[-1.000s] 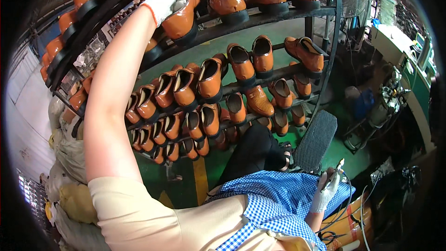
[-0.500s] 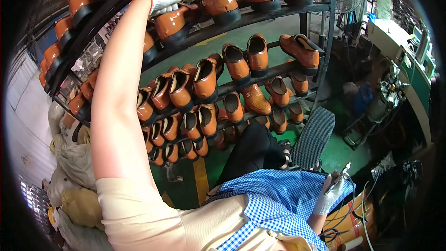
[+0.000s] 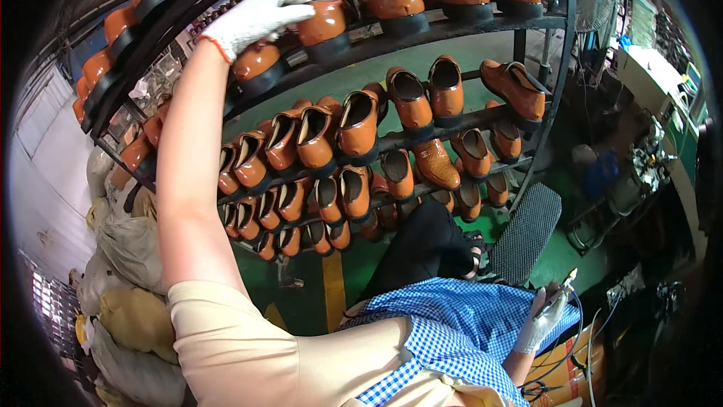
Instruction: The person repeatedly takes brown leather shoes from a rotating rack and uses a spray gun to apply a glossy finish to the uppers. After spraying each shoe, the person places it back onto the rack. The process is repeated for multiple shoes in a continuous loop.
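Fingers (image 3: 295, 12) of the gloved left hand (image 3: 258, 21) stretched forward, loosely spread rather than clenched, at the side of a glossy brown shoe (image 3: 324, 21) on the black upper shelf (image 3: 538, 24). Whether the fingertips touched it could not be told. A second shoe (image 3: 256, 64) sat on that shelf just below the hand, partly covered by it. The gloved right hand (image 3: 541, 322), low beside the blue checked apron (image 3: 463, 317), was curled around a small metallic tool (image 3: 566, 284) with a pale tip, a thin hose (image 3: 580, 307) near it.
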`<state>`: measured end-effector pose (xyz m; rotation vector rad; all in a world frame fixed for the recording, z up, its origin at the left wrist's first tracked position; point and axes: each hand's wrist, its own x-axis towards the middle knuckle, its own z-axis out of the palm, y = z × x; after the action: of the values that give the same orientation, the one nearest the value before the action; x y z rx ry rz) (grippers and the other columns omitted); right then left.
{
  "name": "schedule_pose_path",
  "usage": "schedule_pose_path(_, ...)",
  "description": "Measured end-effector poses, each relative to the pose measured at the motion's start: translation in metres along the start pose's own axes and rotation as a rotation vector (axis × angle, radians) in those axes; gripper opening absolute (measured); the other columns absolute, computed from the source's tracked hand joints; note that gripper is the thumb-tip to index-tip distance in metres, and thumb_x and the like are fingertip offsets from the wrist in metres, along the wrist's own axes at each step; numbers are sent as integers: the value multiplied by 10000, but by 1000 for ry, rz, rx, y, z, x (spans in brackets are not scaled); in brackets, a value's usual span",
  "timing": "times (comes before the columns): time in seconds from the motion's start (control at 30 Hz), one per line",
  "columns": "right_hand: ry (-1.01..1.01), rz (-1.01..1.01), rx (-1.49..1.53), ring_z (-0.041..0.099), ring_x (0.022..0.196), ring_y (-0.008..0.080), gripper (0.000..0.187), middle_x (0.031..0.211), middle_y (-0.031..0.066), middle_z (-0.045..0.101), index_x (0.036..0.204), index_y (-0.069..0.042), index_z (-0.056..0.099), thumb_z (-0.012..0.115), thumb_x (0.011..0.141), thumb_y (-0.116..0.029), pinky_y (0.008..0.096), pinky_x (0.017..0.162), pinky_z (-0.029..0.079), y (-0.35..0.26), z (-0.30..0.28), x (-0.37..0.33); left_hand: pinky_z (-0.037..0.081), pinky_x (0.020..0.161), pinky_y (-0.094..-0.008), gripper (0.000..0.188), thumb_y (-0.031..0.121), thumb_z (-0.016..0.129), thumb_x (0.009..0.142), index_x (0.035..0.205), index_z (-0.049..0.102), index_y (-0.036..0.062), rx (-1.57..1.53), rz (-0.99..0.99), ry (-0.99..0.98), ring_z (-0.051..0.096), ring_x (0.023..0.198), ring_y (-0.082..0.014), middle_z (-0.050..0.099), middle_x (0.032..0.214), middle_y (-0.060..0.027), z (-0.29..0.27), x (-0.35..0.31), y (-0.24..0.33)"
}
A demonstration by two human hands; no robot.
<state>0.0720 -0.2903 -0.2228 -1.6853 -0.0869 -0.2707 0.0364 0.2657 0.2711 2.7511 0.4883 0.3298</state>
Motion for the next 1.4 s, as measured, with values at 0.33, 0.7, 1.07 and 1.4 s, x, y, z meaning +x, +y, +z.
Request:
schedule_pose_path(0.33, 3, -52, -82, 585, 956, 99, 289, 1123, 41, 625, 1291, -2, 569, 633, 1039, -127, 240, 801, 484, -16, 11, -1, 527, 910, -364, 434, 402, 715, 958, 1122, 706, 0, 368, -37, 318, 689, 982, -241, 729, 1020, -159, -13, -71, -32)
schedule_pose_path(0.7, -88, 34, -122, 572, 916, 155, 252, 1034, 63, 595, 1238, 3, 564, 624, 1050, -154, 311, 834, 495, -17, 45, 15, 509, 870, -408, 328, 261, 739, 933, 1067, 673, -30, 315, 184, 735, 674, 975, -359, 696, 1035, -197, 32, -109, -27)
schedule_pose_path(1.07, -53, 140, -124, 630, 1069, 195, 464, 1249, 123, 625, 1333, 19, 565, 760, 927, -93, 308, 905, 530, -16, 62, 17, 556, 781, -383, 533, 215, 852, 856, 1250, 593, -33, 10, 427, 728, 682, 976, -279, 687, 1128, -155, 205, -239, -3)
schedule_pose_path(1.4, -20, 83, -194, 688, 1029, 323, 413, 1139, 197, 692, 1296, 21, 591, 728, 955, -167, 404, 928, 542, -9, 61, 11, 474, 566, -419, 286, 136, 873, 778, 773, 597, 59, -483, 796, 169, 583, 623, -329, 529, 697, -109, 375, -145, 138)
